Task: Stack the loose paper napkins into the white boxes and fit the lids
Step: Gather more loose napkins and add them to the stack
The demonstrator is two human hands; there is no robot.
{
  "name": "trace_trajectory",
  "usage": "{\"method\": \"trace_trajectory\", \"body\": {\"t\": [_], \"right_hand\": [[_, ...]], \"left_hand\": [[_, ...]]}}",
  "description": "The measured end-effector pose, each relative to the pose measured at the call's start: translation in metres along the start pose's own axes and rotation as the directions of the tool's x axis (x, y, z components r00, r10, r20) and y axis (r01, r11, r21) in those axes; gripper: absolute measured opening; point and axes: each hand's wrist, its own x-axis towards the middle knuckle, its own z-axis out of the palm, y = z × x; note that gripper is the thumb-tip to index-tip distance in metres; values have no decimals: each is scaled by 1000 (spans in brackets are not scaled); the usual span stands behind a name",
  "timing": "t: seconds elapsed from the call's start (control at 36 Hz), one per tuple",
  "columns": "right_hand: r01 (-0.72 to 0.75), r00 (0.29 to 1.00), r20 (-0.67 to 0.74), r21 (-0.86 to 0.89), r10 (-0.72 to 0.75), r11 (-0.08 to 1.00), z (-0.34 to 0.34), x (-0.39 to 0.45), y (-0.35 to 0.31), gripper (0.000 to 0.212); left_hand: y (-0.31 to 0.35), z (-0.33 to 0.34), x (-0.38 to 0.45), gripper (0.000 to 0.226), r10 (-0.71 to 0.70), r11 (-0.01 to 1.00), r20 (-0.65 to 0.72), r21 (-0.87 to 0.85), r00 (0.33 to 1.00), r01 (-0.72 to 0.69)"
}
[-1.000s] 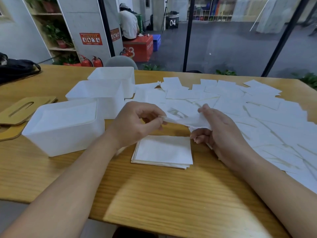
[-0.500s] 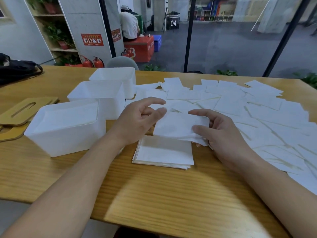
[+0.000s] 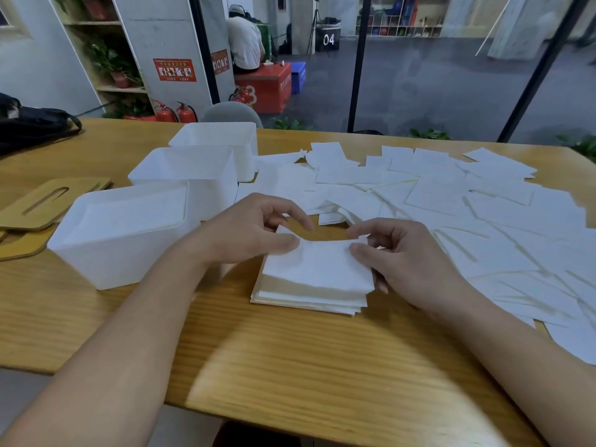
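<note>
At frame centre, one napkin (image 3: 317,264) is pinched over the stack (image 3: 306,300) — left hand (image 3: 248,232) and right hand (image 3: 400,253) gripping its corners.

Three white boxes (image 3: 129,233), perhaps two wooden lids (image 3: 48,204), countless napkins (image 3: 451,195).

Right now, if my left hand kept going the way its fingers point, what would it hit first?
Probably the right hand: the left hand points across the napkin they hold together; depth is unclear.
</note>
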Motion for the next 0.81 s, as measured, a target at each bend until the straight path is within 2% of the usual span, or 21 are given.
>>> {"method": "trace_trajectory", "body": {"t": [0.17,0.31,0.5,0.61,0.67,0.81], "right_hand": [[85,996,5,-215,-86,973,5,0,10,11],[131,991,29,-337,-129,932,7,-2,12,13],[131,989,-10,-361,-144,923,3,0,14,8],[120,991,-3,-371,-131,921,2,2,16,9],[120,991,-7,-366,-132,923,3,2,16,9],[127,990,-5,-358,-138,925,3,1,16,8]], "left_hand": [[-5,3,-1,29,-89,986,24,145,996,85],[-7,1,-1,27,-118,975,26,194,993,111],[-11,1,1,22,-96,979,-9,182,995,96],[-15,12,9,16,-31,965,-194,251,981,80],[-14,19,16,18,-20,971,-247,225,969,77],[-8,33,35,31,-42,980,-157,186,987,71]]}}
